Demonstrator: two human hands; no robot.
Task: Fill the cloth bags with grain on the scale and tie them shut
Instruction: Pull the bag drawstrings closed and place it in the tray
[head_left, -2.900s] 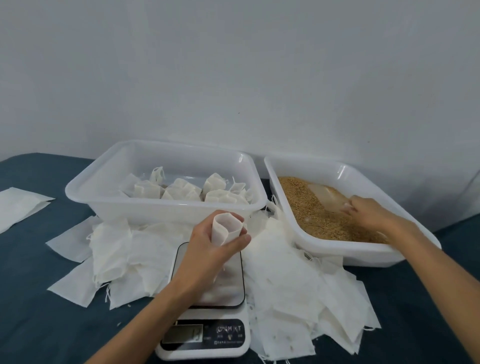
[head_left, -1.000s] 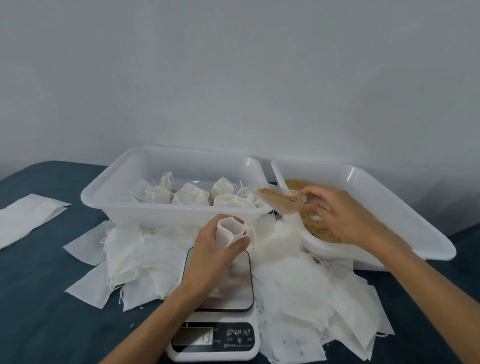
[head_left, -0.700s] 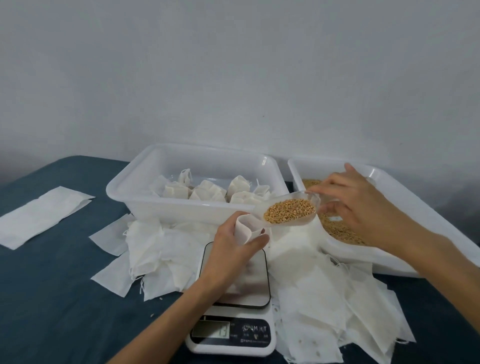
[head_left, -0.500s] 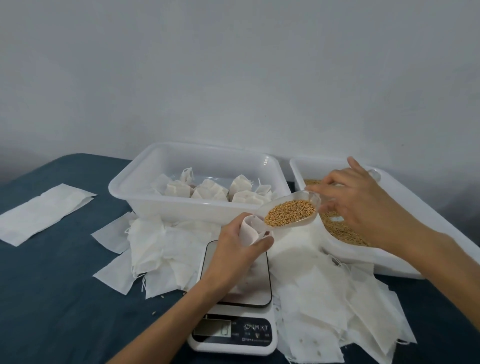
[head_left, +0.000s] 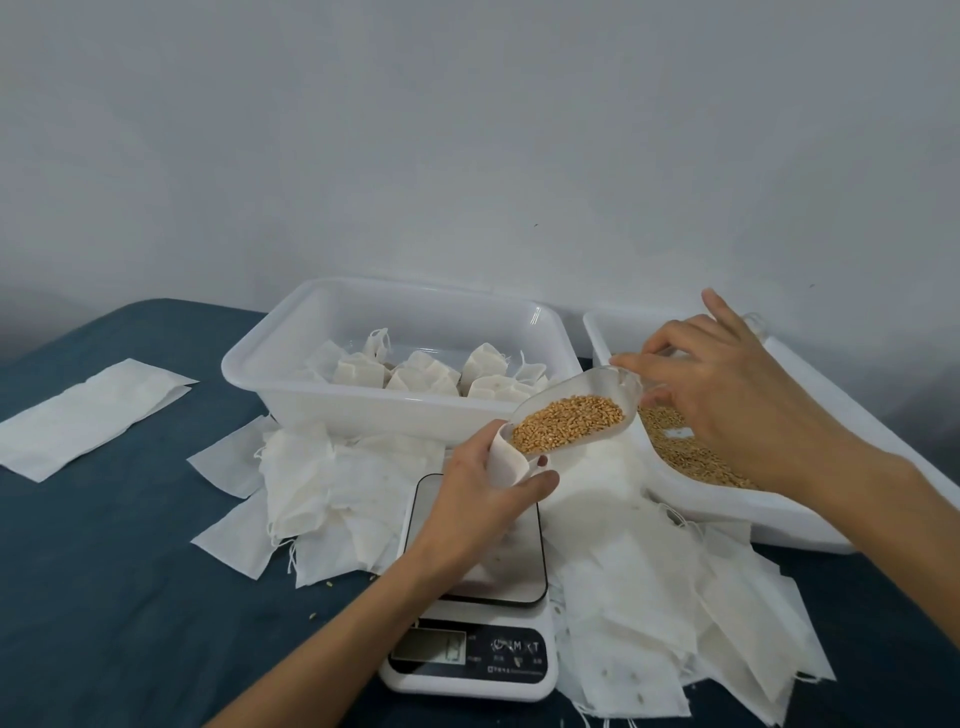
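Scale (head_left: 470, 660), white and digital, sits nearest on a dark blue cloth-covered table (head_left: 104, 597), its display unreadable. Loose empty bags (head_left: 649, 597) lie piled to its left and right. Above the scale's platform, the left hand (head_left: 478, 499) curls around an open cloth bag (head_left: 506, 460), holding its mouth upward. A clear plastic scoop (head_left: 576, 410), heaped with golden grain (head_left: 566, 428), tilts with its front lip touching the bag's mouth. The right hand (head_left: 737, 395) pinches the scoop's rear with fingertips, other fingers spread. Farther back left, a white tub (head_left: 291, 384) holds filled, tied bags (head_left: 431, 374). Farther right, a second tub (head_left: 727, 512) holds loose grain.
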